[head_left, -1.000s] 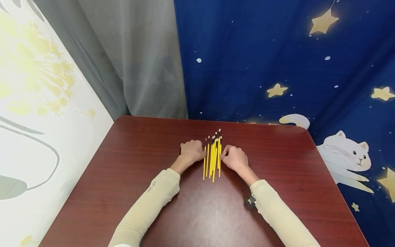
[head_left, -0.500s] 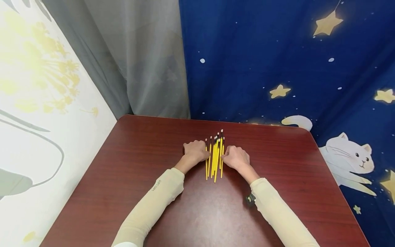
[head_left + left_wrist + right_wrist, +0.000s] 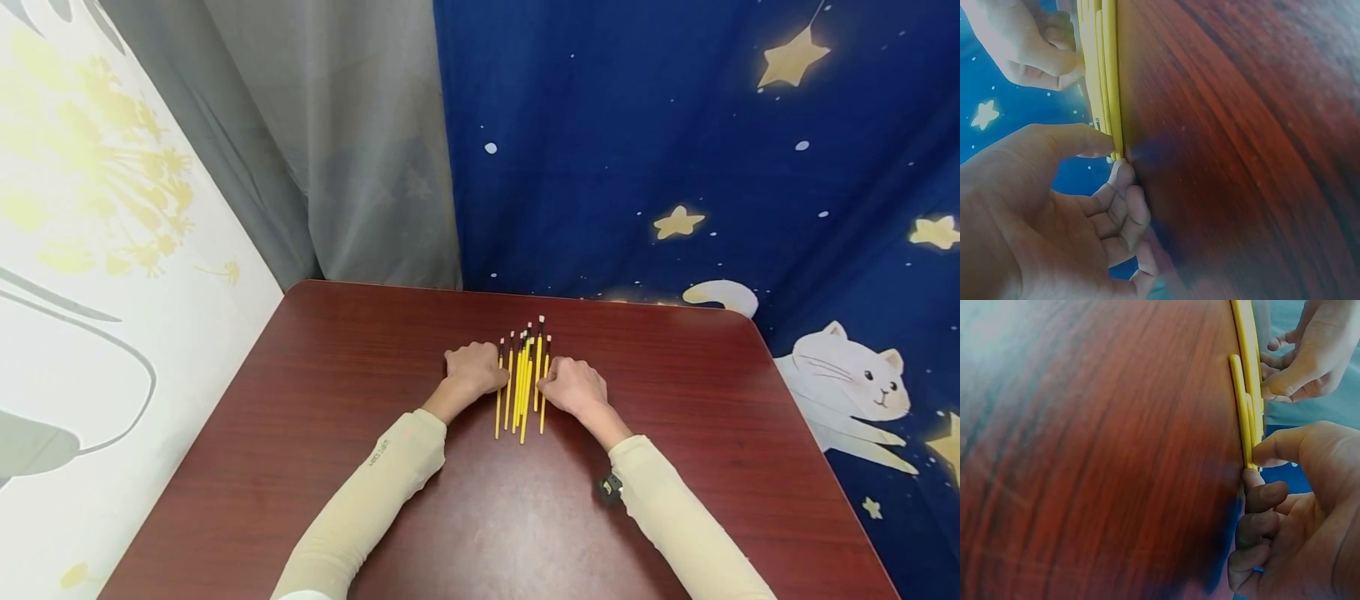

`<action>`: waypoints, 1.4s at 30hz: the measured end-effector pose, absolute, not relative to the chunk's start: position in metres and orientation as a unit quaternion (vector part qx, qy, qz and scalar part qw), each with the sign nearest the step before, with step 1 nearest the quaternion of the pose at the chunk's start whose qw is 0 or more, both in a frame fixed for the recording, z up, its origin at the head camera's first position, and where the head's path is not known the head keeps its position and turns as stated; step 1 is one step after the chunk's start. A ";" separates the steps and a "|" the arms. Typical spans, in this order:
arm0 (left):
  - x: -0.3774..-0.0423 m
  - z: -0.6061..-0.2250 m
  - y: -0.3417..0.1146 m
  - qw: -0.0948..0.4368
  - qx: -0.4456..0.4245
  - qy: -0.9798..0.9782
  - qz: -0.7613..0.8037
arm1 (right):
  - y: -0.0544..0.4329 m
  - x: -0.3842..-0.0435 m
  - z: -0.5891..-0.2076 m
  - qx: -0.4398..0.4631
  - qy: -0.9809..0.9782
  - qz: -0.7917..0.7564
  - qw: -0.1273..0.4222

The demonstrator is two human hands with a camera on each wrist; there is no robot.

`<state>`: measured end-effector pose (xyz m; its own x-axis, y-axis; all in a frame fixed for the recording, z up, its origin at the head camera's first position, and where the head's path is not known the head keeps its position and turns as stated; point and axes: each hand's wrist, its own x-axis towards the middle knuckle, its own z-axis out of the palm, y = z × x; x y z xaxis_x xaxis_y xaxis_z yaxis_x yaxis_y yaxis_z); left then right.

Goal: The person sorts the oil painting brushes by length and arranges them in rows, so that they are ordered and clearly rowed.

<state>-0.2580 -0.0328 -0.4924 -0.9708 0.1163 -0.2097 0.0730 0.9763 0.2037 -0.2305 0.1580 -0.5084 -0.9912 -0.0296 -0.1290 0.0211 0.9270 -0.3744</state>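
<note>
Several paintbrushes [image 3: 522, 387] with yellow handles, dark ferrules and white tips lie in a loose, roughly parallel row on the table. At the row's left side, my left hand [image 3: 474, 367] pinches the outermost left brush [image 3: 498, 410] between thumb and forefinger. My right hand [image 3: 574, 382] does likewise from the other side, with thumb and forefinger at the outermost right brush [image 3: 543, 415]. In the left wrist view, the left thumb and forefinger meet at the yellow handles [image 3: 1110, 81]. The right wrist view has the right thumb against a handle [image 3: 1240, 400], other fingers curled below.
A dark red wooden table [image 3: 480, 517] with rounded far corners carries the brushes. Behind it hang a grey curtain [image 3: 375, 167] and a blue curtain [image 3: 570, 192] with stars and a cat. A white patterned wall [image 3: 135, 350] borders the left.
The outermost right brush has shifted slightly right, widening the gap beside it. The near end of the outermost left brush has swung a little left. Both hands stay nearly in place.
</note>
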 end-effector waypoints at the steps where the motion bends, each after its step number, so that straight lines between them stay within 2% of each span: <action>1: -0.258 -0.492 -0.033 0.109 0.047 0.988 0.098 | 0.158 -0.230 -0.509 -0.002 0.979 -0.191 0.068; 25: -0.259 -0.494 -0.032 0.082 0.056 0.990 0.102 | 0.156 -0.228 -0.509 0.052 0.976 -0.200 0.062; 33: -0.264 -0.490 -0.043 0.107 0.049 0.982 0.147 | 0.160 -0.229 -0.507 0.052 0.972 -0.215 0.077; 42: -0.273 -0.476 -0.064 0.112 0.023 0.975 0.189 | 0.158 -0.236 -0.504 0.038 0.958 -0.277 0.061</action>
<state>-0.2735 -0.0640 -0.4758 -0.9739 0.0880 -0.2092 0.0035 0.9275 0.3738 -0.2365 0.1576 -0.5038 -0.9898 0.0392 -0.1371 0.1062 0.8438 -0.5261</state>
